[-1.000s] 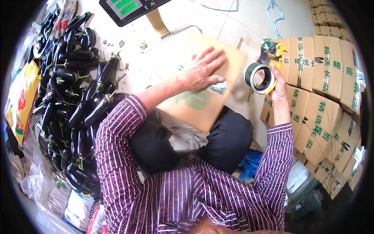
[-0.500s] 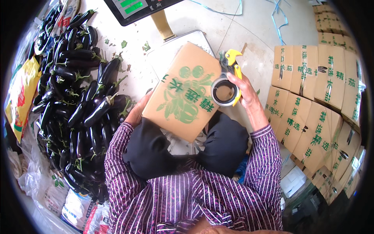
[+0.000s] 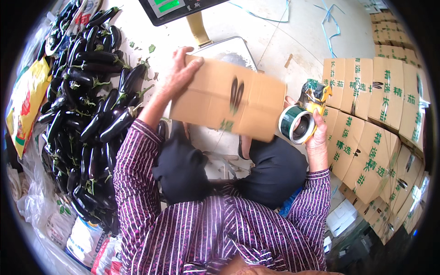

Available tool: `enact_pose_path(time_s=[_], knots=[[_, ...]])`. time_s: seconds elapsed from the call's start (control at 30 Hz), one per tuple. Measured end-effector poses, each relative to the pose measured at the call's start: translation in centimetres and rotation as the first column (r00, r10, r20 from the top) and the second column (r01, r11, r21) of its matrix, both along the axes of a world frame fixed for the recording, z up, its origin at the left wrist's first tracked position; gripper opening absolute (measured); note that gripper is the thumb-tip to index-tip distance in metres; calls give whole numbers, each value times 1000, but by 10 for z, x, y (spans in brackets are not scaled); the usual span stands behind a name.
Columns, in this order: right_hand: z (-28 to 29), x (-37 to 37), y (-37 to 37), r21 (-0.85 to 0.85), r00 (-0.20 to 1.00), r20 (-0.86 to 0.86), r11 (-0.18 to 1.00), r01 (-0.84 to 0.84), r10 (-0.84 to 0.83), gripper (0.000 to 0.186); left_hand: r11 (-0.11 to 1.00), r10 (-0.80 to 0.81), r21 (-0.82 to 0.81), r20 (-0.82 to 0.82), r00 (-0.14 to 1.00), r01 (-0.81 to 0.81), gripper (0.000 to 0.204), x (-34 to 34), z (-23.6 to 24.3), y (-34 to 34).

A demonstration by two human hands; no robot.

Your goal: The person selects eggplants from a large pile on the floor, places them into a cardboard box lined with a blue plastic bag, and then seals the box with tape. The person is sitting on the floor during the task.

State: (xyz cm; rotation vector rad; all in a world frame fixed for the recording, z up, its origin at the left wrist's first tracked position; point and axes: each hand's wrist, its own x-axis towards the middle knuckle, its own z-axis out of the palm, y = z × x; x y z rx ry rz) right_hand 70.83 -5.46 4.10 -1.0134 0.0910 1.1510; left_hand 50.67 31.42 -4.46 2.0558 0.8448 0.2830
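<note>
A brown cardboard box [image 3: 261,96] is held up over my knees, tilted, with a folded side and two dark oval slots facing up. My left hand [image 3: 180,75] grips its far left corner, thumb on the upper face and fingers over the edge. In my right hand [image 3: 318,133] is a yellow tape dispenser [image 3: 287,124] with a large roll of tape, close beside the box's right end. Some fingers of that hand are hidden behind the dispenser and the roll.
A long heap of eggplants [image 3: 91,137] lies on my left, beside a yellow bag [image 3: 30,105]. Ahead stands a weighing scale with a metal platform [image 3: 236,52] and a display [image 3: 169,8]. Stacked printed cartons [image 3: 366,146] line the right. Blue strapping [image 3: 331,27] lies on the floor.
The box has been turned, so a slotted side now faces up instead of the printed one. My left hand has moved up to its far corner. The dispenser has shifted right and rotated.
</note>
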Motion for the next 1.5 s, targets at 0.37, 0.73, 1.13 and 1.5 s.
enact_pose_path(time_s=[0.37, 0.73, 1.13, 1.5], knots=[[15, 8, 11, -358, 869, 433, 931, -77, 239, 57, 657, -330, 693, -90, 940, 297, 38, 49, 16, -63], [-9, 7, 45, -393, 897, 289, 896, -206, 333, 67, 646, -441, 679, -41, 897, 349, 27, 75, 10, -80], [27, 3, 33, -390, 717, 559, 895, -216, 417, 67, 606, -308, 692, -250, 918, 392, 26, 37, 17, -26], [60, -51, 101, -600, 30, 800, 800, 16, 599, 65, 668, -110, -699, 248, 962, 257, 56, 10, 134, -69]])
